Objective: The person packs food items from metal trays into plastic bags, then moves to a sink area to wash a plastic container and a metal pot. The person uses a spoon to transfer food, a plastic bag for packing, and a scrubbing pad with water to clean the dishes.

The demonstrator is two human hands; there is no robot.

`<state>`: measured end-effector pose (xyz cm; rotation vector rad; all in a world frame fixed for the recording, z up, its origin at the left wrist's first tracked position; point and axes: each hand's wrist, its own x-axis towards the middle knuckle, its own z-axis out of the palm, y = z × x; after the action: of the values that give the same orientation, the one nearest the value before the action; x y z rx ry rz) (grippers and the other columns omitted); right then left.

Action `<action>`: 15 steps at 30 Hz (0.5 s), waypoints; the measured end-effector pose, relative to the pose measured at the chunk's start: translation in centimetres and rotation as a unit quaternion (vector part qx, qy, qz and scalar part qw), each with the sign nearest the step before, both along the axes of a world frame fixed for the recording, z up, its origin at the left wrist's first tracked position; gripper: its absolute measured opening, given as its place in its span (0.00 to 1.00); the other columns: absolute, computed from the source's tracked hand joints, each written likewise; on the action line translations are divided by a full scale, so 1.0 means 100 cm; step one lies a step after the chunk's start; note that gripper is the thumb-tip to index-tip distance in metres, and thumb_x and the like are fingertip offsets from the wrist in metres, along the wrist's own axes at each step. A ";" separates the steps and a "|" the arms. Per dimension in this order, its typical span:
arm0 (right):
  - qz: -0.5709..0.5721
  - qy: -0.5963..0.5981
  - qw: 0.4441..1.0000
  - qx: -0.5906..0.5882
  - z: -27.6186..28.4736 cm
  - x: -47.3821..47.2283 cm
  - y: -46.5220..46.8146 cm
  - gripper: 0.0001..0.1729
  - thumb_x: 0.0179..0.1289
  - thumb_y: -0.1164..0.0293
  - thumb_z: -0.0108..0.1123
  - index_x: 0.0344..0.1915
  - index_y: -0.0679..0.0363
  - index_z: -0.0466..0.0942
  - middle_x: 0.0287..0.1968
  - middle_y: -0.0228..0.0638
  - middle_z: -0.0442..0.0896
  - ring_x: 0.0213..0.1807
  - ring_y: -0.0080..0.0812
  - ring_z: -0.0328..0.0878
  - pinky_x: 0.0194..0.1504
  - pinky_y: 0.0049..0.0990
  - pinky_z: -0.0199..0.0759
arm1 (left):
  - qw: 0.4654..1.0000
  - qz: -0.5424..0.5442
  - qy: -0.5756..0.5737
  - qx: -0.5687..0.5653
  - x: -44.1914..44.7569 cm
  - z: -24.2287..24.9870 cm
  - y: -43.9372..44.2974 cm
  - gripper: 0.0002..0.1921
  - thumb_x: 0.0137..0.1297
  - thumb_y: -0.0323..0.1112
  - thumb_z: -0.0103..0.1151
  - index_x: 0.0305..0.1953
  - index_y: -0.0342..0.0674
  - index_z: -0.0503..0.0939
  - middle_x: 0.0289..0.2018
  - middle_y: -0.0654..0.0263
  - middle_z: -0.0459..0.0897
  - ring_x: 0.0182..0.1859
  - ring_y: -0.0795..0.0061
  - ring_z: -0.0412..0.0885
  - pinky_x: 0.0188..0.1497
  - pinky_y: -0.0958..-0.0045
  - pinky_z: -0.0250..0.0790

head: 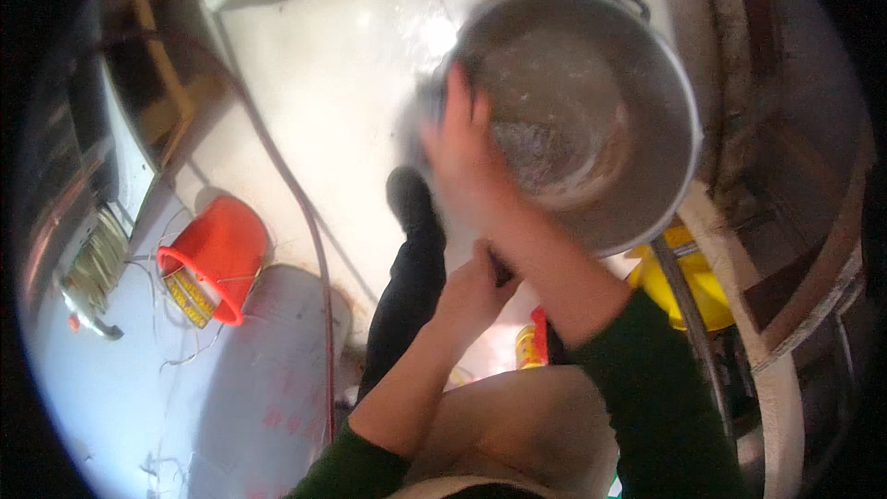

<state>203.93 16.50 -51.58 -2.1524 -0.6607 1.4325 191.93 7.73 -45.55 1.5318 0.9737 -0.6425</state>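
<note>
A large round metal pan [641,152] with a dark loop handle on its far rim lies before me. Greyish residue, perhaps wet, spreads over its bottom. My left hand [478,291] is closed around a dark handle at the pan's near side. Crossing over it, my right arm reaches to the left rim, where my right hand [464,135] is blurred by motion. Its fingers point away from me along the rim. A grey smear shows beside them, and I cannot tell whether the hand holds anything.
On the left, a red plastic bucket [235,242] lies tipped on its side near a brush-like bundle [100,260]. A dark hose [291,187] crosses the pale floor. A yellow container [682,284] sits behind a bar on the right. A black-clad leg [409,277] stands left of my arms.
</note>
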 end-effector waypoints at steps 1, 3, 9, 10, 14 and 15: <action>0.053 -0.023 0.998 -0.012 0.021 -0.010 -0.016 0.42 0.66 0.67 0.52 0.72 0.57 0.38 0.70 0.58 0.42 0.68 0.62 0.53 0.63 0.48 0.62 | 1.000 0.002 0.011 0.003 0.001 0.000 0.002 0.26 0.61 0.43 0.59 0.51 0.33 0.59 0.33 0.39 0.80 0.38 0.42 0.80 0.39 0.51 0.72; 0.083 -0.009 0.996 -0.016 0.034 0.001 -0.015 0.43 0.66 0.68 0.52 0.71 0.59 0.36 0.70 0.59 0.42 0.68 0.66 0.49 0.64 0.50 0.59 | 1.000 0.009 -0.008 -0.019 0.005 0.001 0.007 0.26 0.61 0.43 0.58 0.51 0.34 0.59 0.34 0.38 0.80 0.39 0.40 0.80 0.40 0.50 0.72; 0.100 -0.344 0.917 -0.177 -0.060 0.068 0.065 0.43 0.68 0.67 0.49 0.71 0.64 0.34 0.71 0.61 0.41 0.71 0.63 0.44 0.68 0.51 0.47 | 0.991 0.010 0.120 -0.053 0.022 0.015 0.007 0.26 0.61 0.43 0.58 0.49 0.31 0.59 0.32 0.38 0.79 0.38 0.39 0.79 0.39 0.50 0.73; -0.079 -0.244 0.962 -0.095 -0.070 0.058 0.060 0.44 0.67 0.66 0.50 0.71 0.65 0.33 0.71 0.61 0.40 0.71 0.63 0.42 0.70 0.50 0.43 | 0.992 0.008 0.111 -0.053 0.024 0.015 0.007 0.25 0.61 0.43 0.57 0.48 0.31 0.60 0.32 0.38 0.79 0.39 0.39 0.79 0.39 0.49 0.72; -0.235 -0.022 0.971 -0.018 -0.040 0.034 0.040 0.45 0.66 0.65 0.51 0.70 0.67 0.35 0.70 0.63 0.44 0.72 0.61 0.42 0.71 0.51 0.39 | 0.992 0.023 0.099 -0.077 0.025 0.014 0.006 0.25 0.62 0.44 0.55 0.47 0.30 0.60 0.33 0.38 0.79 0.38 0.39 0.79 0.39 0.49 0.72; -0.209 -0.053 0.976 -0.018 -0.039 0.033 0.040 0.42 0.67 0.66 0.50 0.70 0.67 0.38 0.69 0.62 0.48 0.71 0.61 0.45 0.70 0.54 0.40 | 0.991 0.016 0.108 -0.080 0.026 0.014 0.005 0.25 0.62 0.44 0.55 0.47 0.30 0.59 0.33 0.38 0.79 0.38 0.39 0.79 0.39 0.49 0.72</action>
<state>207.23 20.47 -55.47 -2.2389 -0.1950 1.1170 194.53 8.23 -44.15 1.3220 1.0795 -0.8574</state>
